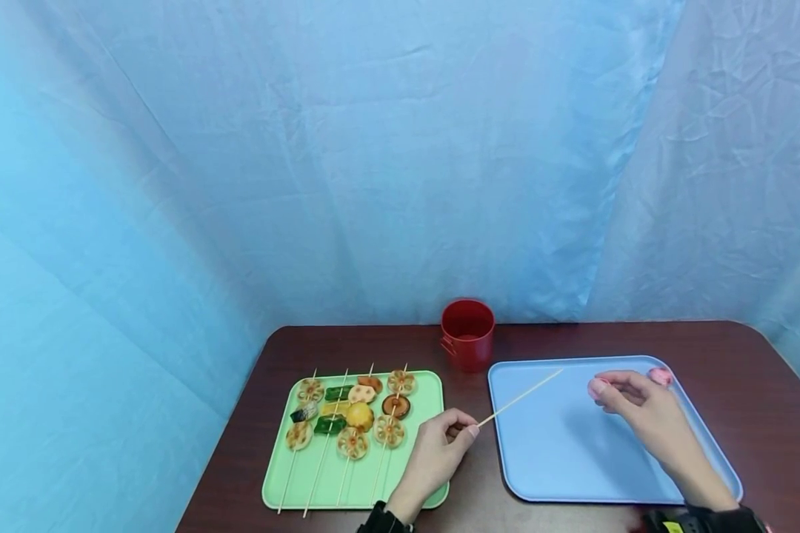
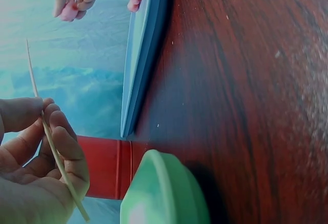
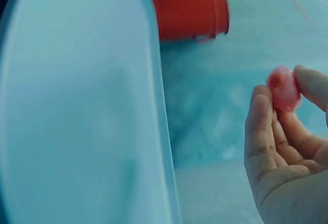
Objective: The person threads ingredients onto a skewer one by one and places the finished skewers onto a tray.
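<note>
My left hand (image 1: 438, 453) pinches a thin wooden skewer (image 1: 523, 395) between thumb and fingers, its bare tip slanting up and right over the blue tray's left part. In the left wrist view the skewer (image 2: 57, 157) runs down across the palm. Above the blue tray (image 1: 553, 451), my right hand (image 1: 653, 418) pinches a small pink, glossy food piece (image 3: 284, 89) between thumb and fingertips. A small hole or dent shows in that piece. Another pink piece (image 1: 661, 376) lies at the tray's far right corner, just beyond the right hand.
A green tray (image 1: 276, 481) on the left holds several loaded skewers with lotus root slices (image 1: 352, 443), mushroom (image 1: 396, 406) and green vegetable pieces (image 1: 330, 424). Between the trays, at the table's back edge, stands a red mug (image 1: 467, 348). Blue cloth (image 1: 400, 163) hangs behind the dark table.
</note>
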`<state>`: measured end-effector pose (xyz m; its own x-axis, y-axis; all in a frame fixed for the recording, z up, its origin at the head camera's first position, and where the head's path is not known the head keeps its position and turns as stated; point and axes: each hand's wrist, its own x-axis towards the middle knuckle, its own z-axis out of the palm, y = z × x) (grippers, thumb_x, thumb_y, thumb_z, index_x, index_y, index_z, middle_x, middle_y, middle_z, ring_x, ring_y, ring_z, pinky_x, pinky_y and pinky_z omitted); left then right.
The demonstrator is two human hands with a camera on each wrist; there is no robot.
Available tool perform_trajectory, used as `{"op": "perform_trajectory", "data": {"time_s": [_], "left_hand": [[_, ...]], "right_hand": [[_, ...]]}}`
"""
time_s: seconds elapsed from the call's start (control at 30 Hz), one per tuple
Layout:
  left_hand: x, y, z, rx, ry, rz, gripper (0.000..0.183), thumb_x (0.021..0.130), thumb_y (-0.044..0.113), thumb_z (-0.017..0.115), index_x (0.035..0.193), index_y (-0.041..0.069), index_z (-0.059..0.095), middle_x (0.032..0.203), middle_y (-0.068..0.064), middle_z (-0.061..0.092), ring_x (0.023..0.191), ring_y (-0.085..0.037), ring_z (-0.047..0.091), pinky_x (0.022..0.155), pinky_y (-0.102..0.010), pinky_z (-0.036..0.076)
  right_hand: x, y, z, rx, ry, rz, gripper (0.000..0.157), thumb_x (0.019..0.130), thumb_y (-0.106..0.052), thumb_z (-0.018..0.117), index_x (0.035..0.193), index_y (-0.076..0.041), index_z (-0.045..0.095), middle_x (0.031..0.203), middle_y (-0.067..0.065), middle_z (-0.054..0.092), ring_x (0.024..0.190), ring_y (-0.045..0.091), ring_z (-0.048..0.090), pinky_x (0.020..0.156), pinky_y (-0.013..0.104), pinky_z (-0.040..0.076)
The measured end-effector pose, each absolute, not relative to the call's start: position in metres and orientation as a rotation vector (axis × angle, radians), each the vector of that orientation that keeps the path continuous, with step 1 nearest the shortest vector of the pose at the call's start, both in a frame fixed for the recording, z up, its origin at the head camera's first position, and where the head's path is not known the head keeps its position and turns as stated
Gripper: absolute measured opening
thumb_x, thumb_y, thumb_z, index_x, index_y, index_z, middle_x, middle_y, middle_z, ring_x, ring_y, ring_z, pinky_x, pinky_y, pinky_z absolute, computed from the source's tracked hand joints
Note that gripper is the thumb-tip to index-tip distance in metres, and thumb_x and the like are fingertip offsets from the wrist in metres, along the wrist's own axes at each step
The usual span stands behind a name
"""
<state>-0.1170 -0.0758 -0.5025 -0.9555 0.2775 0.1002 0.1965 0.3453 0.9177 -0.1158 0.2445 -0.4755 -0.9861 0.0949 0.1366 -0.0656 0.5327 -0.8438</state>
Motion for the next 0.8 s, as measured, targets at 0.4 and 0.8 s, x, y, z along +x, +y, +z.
{"op": "perform_trajectory", "data": {"time_s": [0.4, 0.8], "left_hand": [[-0.113, -0.072, -0.501, 0.498, 2.553, 1.661, 0.015, 0.091, 0.021, 0.063, 0.093, 0.008, 0.071, 0.074, 0.011, 0.061, 0.066, 0.000, 0.055, 0.061, -0.019, 0.048], [-0.113, -0.072, -0.503, 0.525, 2.550, 1.643, 0.012, 0.091, 0.020, 0.063, 0.091, 0.011, 0.071, 0.073, 0.012, 0.060, 0.065, 0.002, 0.053, 0.060, -0.018, 0.046]], "right_hand": [[-0.119, 0.229, -0.476, -0.042, -1.930, 2.515, 0.020, 0.098, -0.016, 0.055, 0.112, -0.003, 0.062, 0.100, 0.000, 0.067, 0.093, 0.008, 0.065, 0.081, 0.024, 0.052], [-0.122, 0.221, -0.472, -0.046, -1.763, 2.709, 0.016, 0.100, -0.016, 0.051, 0.105, -0.010, 0.065, 0.098, -0.001, 0.067, 0.093, 0.008, 0.065, 0.083, 0.026, 0.051]]}}
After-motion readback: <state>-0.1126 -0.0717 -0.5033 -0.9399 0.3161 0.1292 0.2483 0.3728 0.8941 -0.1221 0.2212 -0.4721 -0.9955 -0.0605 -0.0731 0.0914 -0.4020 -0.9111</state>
